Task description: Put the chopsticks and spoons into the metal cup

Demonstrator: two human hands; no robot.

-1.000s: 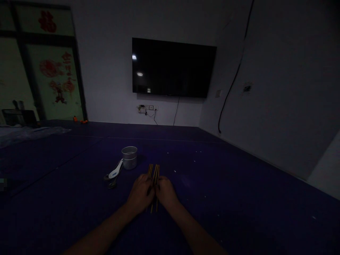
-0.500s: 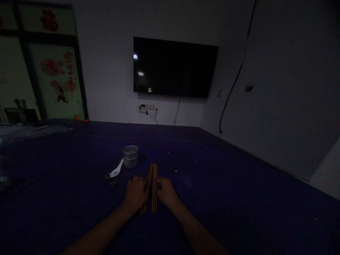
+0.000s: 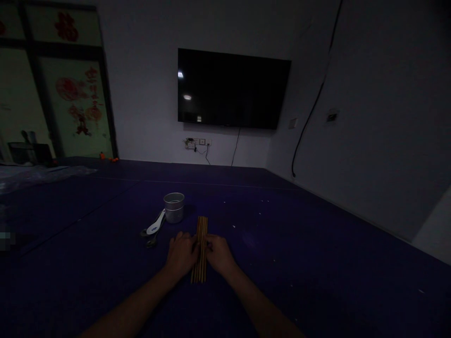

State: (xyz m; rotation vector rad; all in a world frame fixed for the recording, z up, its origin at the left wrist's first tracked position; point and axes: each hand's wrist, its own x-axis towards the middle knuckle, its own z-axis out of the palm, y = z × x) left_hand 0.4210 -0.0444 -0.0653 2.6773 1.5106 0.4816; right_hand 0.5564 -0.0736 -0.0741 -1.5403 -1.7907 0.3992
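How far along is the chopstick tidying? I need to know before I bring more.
Done: the chopsticks lie side by side in one bundle on the blue mat. In hand: left hand and right hand press its sides. Left: the metal cup holds none; spoons lie loose.

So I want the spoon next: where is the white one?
The white spoon lies left of centre, leaning against the metal cup, ahead-left of the left hand.

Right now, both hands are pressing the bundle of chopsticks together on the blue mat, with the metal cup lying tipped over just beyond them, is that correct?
Not quite: the head view shows the metal cup standing upright, open mouth up. The rest holds: the left hand and right hand flank the chopsticks on the blue mat.
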